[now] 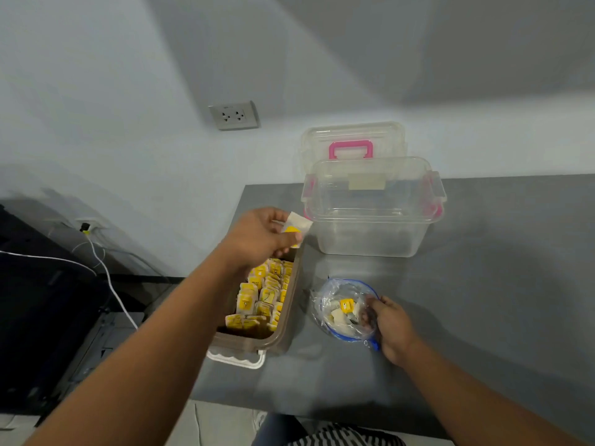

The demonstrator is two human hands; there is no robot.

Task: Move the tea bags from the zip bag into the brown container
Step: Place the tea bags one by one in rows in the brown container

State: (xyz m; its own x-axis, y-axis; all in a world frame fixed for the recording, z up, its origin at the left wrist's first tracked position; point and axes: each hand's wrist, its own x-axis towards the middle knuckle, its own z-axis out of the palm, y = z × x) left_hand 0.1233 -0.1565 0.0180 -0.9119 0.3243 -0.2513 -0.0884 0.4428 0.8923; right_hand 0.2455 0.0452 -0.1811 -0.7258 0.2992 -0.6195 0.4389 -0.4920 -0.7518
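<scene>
My left hand (pixel 257 238) pinches a white tea bag with a yellow tag (pixel 297 228) above the far end of the brown container (pixel 273 341). That container stands at the table's left edge, packed with rows of yellow-tagged tea bags (pixel 264 297). To its right lies the clear zip bag (pixel 346 309) with a blue seal, holding several tea bags. My right hand (pixel 391 326) grips the zip bag's right rim, with fingertips inside the opening.
A clear plastic box (pixel 375 209) with pink latches stands behind the zip bag, its lid (pixel 352 143) with a pink handle leaning on the wall. The grey table (pixel 499 284) stretches right. A wall socket (pixel 234 115) and white cables (pixel 109 278) are at the left.
</scene>
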